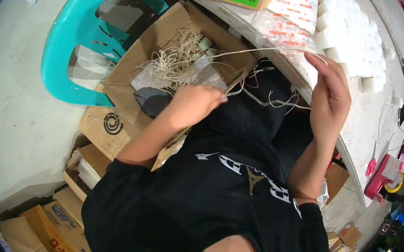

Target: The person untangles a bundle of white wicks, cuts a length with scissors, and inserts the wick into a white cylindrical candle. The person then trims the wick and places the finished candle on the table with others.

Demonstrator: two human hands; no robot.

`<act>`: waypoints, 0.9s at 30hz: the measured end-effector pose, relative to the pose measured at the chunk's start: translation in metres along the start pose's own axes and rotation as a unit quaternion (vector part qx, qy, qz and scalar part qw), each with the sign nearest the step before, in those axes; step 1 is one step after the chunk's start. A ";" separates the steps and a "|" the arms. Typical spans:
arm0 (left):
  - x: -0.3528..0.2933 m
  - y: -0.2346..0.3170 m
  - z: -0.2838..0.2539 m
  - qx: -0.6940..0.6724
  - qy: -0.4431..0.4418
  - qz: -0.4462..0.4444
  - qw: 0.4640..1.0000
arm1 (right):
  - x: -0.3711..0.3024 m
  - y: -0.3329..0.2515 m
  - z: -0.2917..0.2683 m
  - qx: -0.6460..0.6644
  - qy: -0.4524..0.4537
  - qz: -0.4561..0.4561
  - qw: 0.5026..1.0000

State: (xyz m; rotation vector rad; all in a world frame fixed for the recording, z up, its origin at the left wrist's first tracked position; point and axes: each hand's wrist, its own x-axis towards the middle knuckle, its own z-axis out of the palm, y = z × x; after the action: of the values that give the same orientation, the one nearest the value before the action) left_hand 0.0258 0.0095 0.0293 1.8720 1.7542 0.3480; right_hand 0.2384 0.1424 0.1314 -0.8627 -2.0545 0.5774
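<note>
Clearly, the long, thin, cream-coloured string [245, 52] is pale, matte and slightly fuzzy, and it rises out of a loopy, tangled cream heap [172, 61] inside an open brown cardboard box [127, 73] on the left. Its raised length is nearly straight, its long axis running from left to right and tipping slightly toward the far side as it reaches the right hand [330, 89]. That hand's fingers lie close together, pointing far and left, with the string held at their tips; the thumb's exact placement is hard to see. Near the box's right edge, the left hand [194, 103] has its fingers curled inward, and I cannot tell whether they pinch anything. Loose, wavy cream strands [269, 103] trail rightward beside it across black clothing, and a white table [361, 119] stands on the right.
</note>
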 end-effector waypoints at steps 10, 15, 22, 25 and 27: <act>-0.049 0.008 -0.115 -0.383 -0.100 0.160 0.904 | -0.008 -0.002 0.024 -0.222 -0.118 -0.018 0.968; -0.038 0.010 -0.105 -0.352 -0.052 0.140 0.924 | -0.021 -0.031 0.041 -0.011 -0.254 -0.083 0.963; -0.050 -0.052 -0.097 -0.521 0.363 0.193 0.748 | -0.072 0.022 0.091 0.021 -0.471 0.062 0.880; -0.080 -0.079 -0.139 -0.607 0.569 0.027 0.554 | -0.092 0.050 0.072 -0.137 -0.477 0.118 0.860; -0.089 -0.103 -0.149 -0.500 0.700 -0.080 0.503 | -0.094 0.055 0.053 -0.222 -0.495 0.158 0.825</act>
State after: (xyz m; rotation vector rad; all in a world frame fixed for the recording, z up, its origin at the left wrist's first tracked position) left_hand -0.1510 -0.0457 0.1101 0.2175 1.5630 2.6257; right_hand 0.2561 0.1037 0.0181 -1.3822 -3.1012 0.8615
